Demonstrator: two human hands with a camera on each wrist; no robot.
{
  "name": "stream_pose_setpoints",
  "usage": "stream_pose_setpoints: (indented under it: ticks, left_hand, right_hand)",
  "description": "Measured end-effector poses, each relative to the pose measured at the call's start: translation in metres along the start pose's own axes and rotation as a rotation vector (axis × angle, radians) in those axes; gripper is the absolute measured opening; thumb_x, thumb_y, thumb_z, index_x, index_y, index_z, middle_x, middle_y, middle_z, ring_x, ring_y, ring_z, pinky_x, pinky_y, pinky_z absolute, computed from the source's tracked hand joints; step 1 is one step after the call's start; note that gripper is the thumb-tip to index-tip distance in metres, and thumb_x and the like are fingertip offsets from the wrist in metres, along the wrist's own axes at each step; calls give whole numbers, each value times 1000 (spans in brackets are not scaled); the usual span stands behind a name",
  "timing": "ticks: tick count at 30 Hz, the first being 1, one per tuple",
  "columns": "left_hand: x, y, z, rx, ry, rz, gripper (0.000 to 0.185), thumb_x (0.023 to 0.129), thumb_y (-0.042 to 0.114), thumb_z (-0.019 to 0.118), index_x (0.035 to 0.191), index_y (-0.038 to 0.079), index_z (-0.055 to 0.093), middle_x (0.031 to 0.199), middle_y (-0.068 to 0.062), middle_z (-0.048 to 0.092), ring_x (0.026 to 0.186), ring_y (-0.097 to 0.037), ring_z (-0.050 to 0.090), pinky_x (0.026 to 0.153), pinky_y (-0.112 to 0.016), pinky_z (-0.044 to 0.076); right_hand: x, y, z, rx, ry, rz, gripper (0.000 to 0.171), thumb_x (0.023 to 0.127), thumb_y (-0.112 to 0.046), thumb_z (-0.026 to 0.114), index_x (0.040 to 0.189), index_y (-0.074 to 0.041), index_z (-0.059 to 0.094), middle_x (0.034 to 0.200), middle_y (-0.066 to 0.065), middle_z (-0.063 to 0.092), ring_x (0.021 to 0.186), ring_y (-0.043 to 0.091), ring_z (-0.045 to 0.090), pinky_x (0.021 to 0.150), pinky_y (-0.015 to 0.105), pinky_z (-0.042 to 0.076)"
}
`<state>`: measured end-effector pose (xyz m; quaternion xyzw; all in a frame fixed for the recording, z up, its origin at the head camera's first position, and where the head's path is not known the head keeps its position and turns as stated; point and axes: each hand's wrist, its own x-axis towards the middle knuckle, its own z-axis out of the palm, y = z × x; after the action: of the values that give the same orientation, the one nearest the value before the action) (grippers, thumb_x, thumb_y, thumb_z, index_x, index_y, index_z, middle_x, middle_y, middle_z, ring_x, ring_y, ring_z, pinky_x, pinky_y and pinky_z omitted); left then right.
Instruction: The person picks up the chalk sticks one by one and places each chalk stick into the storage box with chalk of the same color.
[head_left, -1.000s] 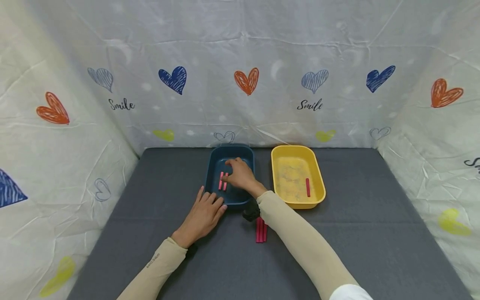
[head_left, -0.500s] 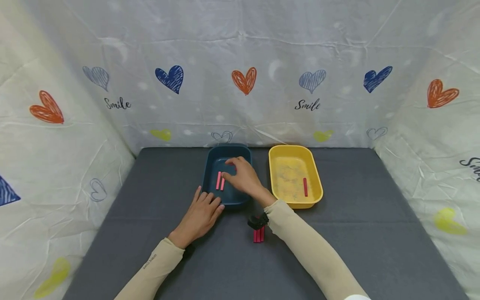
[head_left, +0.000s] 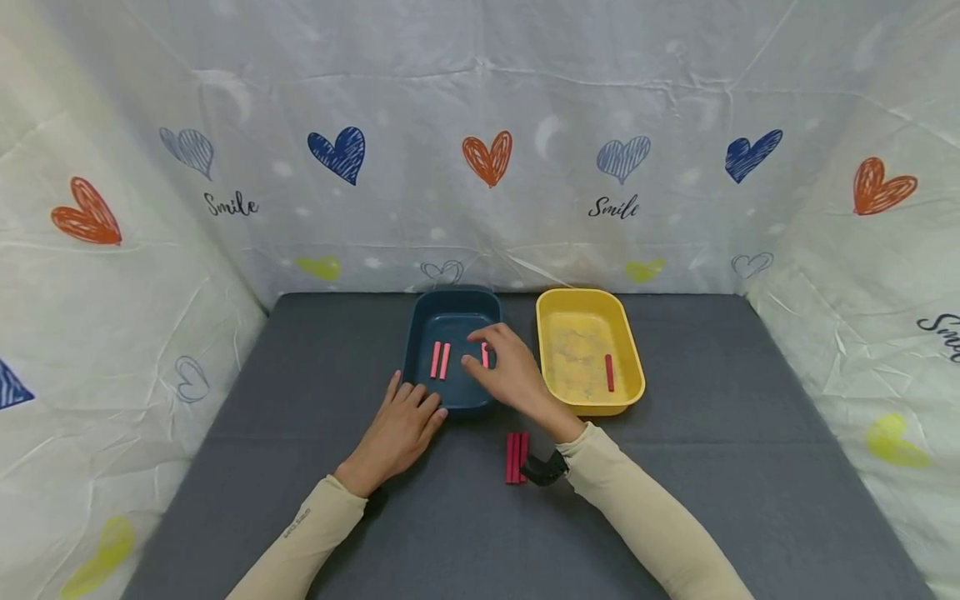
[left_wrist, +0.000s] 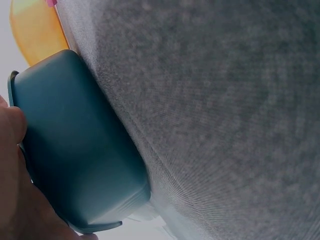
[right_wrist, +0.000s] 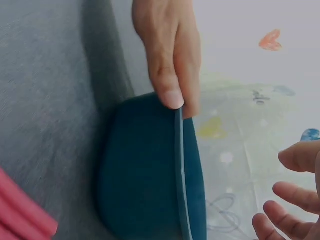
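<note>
Left of centre in the head view, the left hand rests flat on the grey counter, its straight fingers touching the near rim of the blue tray. Two pink sticks lie side by side inside that tray. Just right of them, the right hand hovers over the tray, thumb and forefinger pinching a third pink stick. Below it, a red bundle waits on the counter, seemingly three sticks left to sort. Further right, the yellow tray holds one red stick.
</note>
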<state>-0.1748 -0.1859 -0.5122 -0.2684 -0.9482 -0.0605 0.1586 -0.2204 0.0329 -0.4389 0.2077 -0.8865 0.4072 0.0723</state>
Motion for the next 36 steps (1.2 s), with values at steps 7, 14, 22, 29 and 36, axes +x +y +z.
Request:
stream_pose_setpoints:
  ticks: [7, 14, 22, 29, 36]
  left_hand:
    - [1, 0, 0, 1, 0, 6, 22, 101, 32, 53, 101, 12, 62, 93, -7, 56, 94, -27, 52, 115, -64, 27]
    - [5, -1, -2, 4, -20, -7, 23, 101, 34, 53, 102, 13, 62, 94, -6, 56, 95, -27, 51, 116, -63, 25]
    - [2, 1, 0, -13, -36, -29, 21, 101, 33, 53, 102, 13, 60, 95, -7, 56, 98, -28, 52, 116, -64, 23]
    - [1, 2, -2, -13, -20, -25, 22, 101, 33, 53, 101, 13, 61, 95, -6, 55, 96, -27, 51, 116, -64, 24]
    - [0, 2, -1, -14, -14, -21, 21, 101, 32, 54, 100, 12, 60, 95, -7, 55, 96, -27, 51, 115, -65, 25]
  right_hand:
    - [-20, 5, -10, -63, 57, -27, 37, 92, -33, 66, 123, -12, 65, 122, 5, 60, 109, 22, 58, 92, 42, 52]
    - [-38, 12, -24, -45, 69, -33, 35, 92, -30, 66, 123, -12, 64, 120, 4, 60, 108, 23, 60, 93, 43, 52]
    - [-54, 28, -34, -112, 65, -41, 33, 92, -26, 67, 121, -11, 65, 118, 3, 62, 108, 22, 61, 97, 41, 51]
    - [-62, 45, -43, -243, 120, -106, 31, 89, -25, 71, 116, -10, 67, 112, 5, 63, 103, 23, 60, 92, 43, 50]
    - [-70, 65, -53, -279, 157, -153, 29, 88, -23, 72, 113, -8, 68, 110, 6, 64, 104, 26, 61, 93, 45, 50]
